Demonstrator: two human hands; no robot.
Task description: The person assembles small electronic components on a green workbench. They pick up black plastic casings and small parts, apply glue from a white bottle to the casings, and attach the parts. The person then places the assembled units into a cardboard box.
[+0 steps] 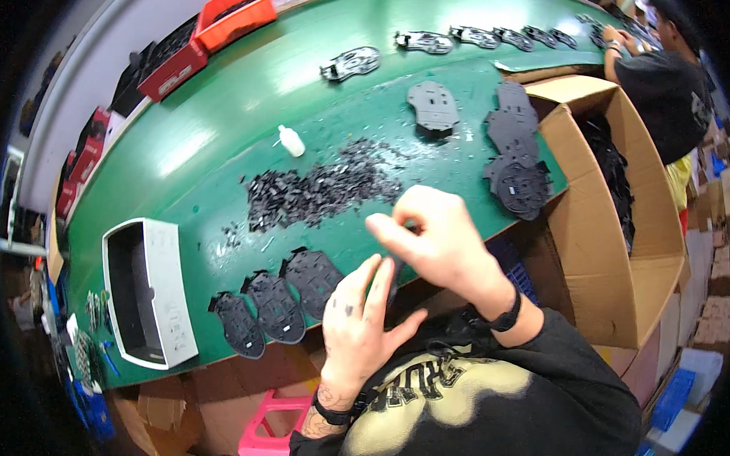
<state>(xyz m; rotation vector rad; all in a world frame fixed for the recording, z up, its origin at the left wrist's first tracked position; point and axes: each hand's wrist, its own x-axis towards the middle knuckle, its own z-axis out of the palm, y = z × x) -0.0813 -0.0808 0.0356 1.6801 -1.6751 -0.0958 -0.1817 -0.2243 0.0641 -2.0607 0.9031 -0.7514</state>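
My left hand [355, 320] is raised just off the table's near edge, its fingers closed and thumb apart, with a thin dark part seen edge-on at its fingertips. Just above it, my right hand [439, 237] is curled, thumb toward the fingers; whatever it pinches is hidden. Left of my left hand lie several black mouse-shaped plastic shells [274, 307]. Beyond my hands spreads a heap of small black pieces [322, 194]. A white squeeze bottle [291, 142] stands behind the heap. One grey-black shell [433, 106] lies farther back, and overlapping shells [514, 153] lie to the right.
An open cardboard box [644, 298] with black parts stands at the right. A white box [168, 297] sits at the table's left. Shells [424, 42] line the far side; orange [237, 26] and red bins [173, 75] stand behind. A co-worker [659, 93] works far right. A pink stool [271, 434] is below.
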